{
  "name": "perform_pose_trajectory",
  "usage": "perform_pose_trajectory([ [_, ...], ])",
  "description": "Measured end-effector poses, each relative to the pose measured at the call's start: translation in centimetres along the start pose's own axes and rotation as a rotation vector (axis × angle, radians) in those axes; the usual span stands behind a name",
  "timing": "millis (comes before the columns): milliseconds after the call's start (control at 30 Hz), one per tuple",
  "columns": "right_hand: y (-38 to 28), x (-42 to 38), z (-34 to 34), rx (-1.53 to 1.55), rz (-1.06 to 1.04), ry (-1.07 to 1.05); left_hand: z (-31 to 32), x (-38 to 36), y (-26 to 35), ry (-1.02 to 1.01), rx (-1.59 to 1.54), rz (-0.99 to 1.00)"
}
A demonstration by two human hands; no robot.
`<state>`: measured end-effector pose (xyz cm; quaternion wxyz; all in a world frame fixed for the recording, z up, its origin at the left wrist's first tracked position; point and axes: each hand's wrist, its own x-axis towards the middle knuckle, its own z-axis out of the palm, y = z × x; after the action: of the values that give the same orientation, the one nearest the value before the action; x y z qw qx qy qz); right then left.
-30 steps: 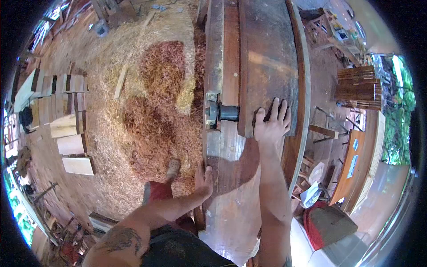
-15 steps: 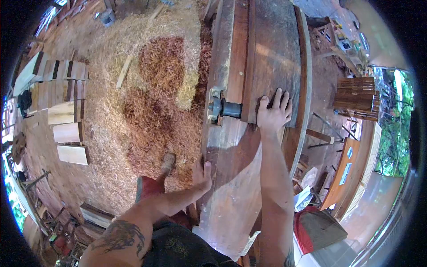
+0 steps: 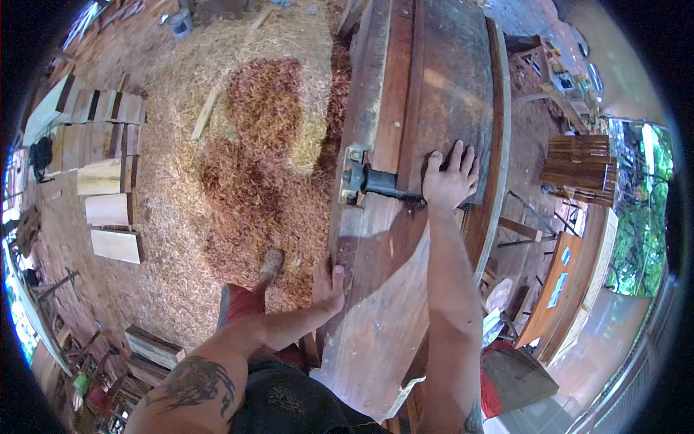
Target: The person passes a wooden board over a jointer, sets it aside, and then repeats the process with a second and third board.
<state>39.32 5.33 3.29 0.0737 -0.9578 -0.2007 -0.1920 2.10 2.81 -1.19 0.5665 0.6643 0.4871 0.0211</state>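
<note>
My right hand (image 3: 451,177) lies palm down with its fingers spread on a wide dark board (image 3: 452,94), close to the board's near end. The board rests on a long wooden bench surface (image 3: 372,304) beside a raised wooden rail (image 3: 499,130). Just left of this hand, a black cylinder (image 3: 379,181) sits across the bench, joined to a metal bracket (image 3: 353,176) at the bench's left edge. My left hand (image 3: 329,287) rests against that left edge, thumb up over the rim, fingers extended downward and partly hidden.
Wood shavings (image 3: 264,108) cover the ground left of the bench, with my foot (image 3: 272,264) among them. Cut wood blocks (image 3: 110,210) stand in rows at the far left. On the right are stacked slats (image 3: 578,163), an orange-brown panel (image 3: 553,289) and a bag (image 3: 517,380).
The view has shifted slightly, so the bench appears a little farther right. More dark wood edge shows by the black cylinder. Both hands keep nearly the same pose.
</note>
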Motion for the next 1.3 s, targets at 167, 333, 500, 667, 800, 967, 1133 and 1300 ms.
perform_pose_trajectory([
  [167,-0.8,2.3,1.0,0.005,0.013,0.009,0.6,0.0,-1.1,-0.011,-0.046,-0.002],
  [333,-4.4,8.4,4.0,0.020,0.070,-0.067,0.1,0.1,-0.5,-0.044,0.042,-0.006],
  [500,-13.9,9.9,5.5,-0.009,0.145,-0.146,-0.4,0.2,0.5,-0.025,0.079,0.006],
  [667,-20.7,12.1,3.0,-0.021,0.215,-0.452,-0.1,0.2,0.3,-0.003,0.077,-0.012],
  [800,-23.9,13.5,-1.8,0.040,0.132,-0.640,0.3,0.2,-0.4,0.022,0.073,0.032],
  [967,-28.4,11.1,-2.5,-0.248,0.047,-0.732,1.2,-0.1,-1.9,0.036,0.119,0.078],
  [1133,-28.9,11.3,2.2,-0.355,0.106,-0.625,1.0,0.6,-1.8,-0.025,0.112,0.037],
  [1300,-29.0,11.4,4.1,-0.297,0.168,-0.543,0.9,0.7,-1.6,-0.034,0.081,0.033],
])
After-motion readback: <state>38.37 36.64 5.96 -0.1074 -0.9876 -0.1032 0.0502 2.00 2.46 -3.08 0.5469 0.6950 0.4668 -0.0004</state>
